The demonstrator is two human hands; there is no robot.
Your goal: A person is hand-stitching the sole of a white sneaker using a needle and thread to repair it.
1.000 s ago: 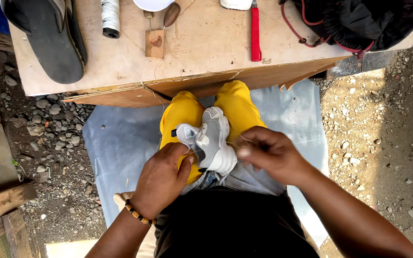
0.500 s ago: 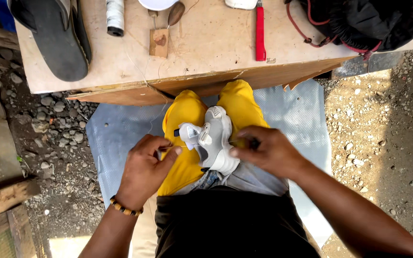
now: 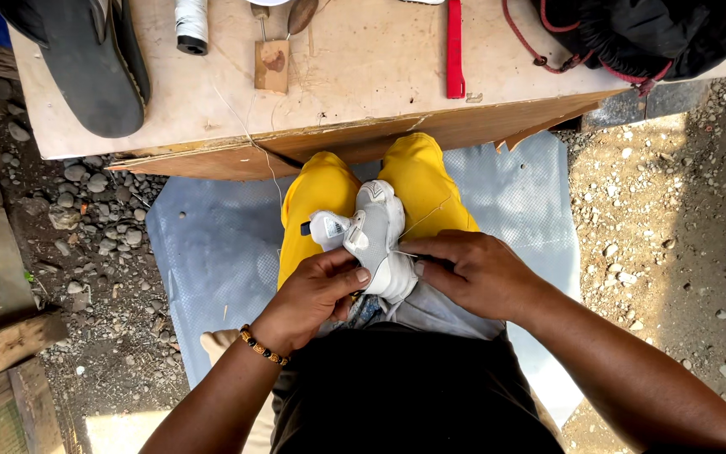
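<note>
Both hands are closed on a grey-white shoe [image 3: 373, 240] held on the lap: left hand [image 3: 313, 296] grips its side, right hand [image 3: 474, 273] pinches a taut thread [image 3: 427, 220] at the sole edge. Stitching is judged to be midway (the finished length cannot be seen), with the spool [image 3: 191, 23] on the table [image 3: 363, 84].

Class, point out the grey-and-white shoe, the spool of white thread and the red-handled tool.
grey-and-white shoe [image 3: 374, 231]: head view, on its grey upper.
spool of white thread [image 3: 191, 20]: head view, on its wound side.
red-handled tool [image 3: 454, 46]: head view, on its red handle.
</note>
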